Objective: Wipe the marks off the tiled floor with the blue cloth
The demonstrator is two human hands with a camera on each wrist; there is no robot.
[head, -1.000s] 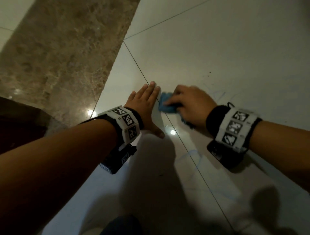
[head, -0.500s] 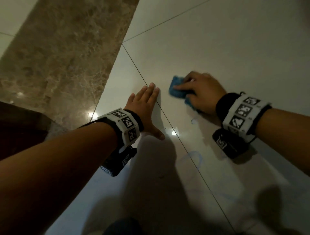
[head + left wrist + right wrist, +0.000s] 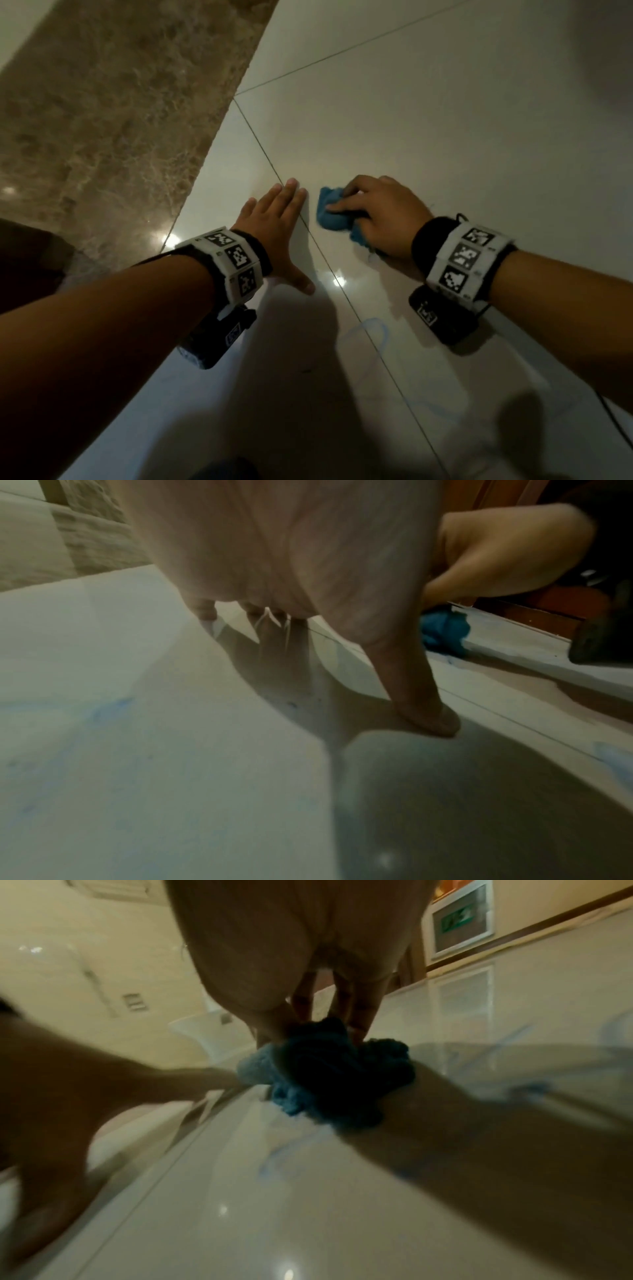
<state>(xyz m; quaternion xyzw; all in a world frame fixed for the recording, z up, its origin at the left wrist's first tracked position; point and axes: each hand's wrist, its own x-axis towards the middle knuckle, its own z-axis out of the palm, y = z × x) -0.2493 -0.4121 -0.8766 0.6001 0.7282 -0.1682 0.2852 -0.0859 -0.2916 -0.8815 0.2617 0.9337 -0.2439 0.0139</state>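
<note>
My right hand (image 3: 371,212) grips a crumpled blue cloth (image 3: 334,214) and presses it onto the pale tiled floor (image 3: 428,120), just right of a grout line. From the right wrist the cloth (image 3: 329,1074) bunches under my fingers (image 3: 363,1010). My left hand (image 3: 277,226) lies flat on the floor beside it, fingers straight, thumb spread. The left wrist view shows its thumb (image 3: 418,696) down on the tile and the cloth (image 3: 443,633) beyond. A faint blue loop mark (image 3: 373,330) sits on the tile near me, with paler blue smears (image 3: 109,710) under my left wrist.
A brown marble strip (image 3: 113,113) runs along the floor to the left. A dark object (image 3: 24,260) sits at the left edge. A thin black cable (image 3: 613,418) trails at the lower right. Pale tiles stretch ahead and to the right.
My right hand with the cloth swept away across the tile, then came back toward me and left, close to my left hand. The left hand stayed planted.
</note>
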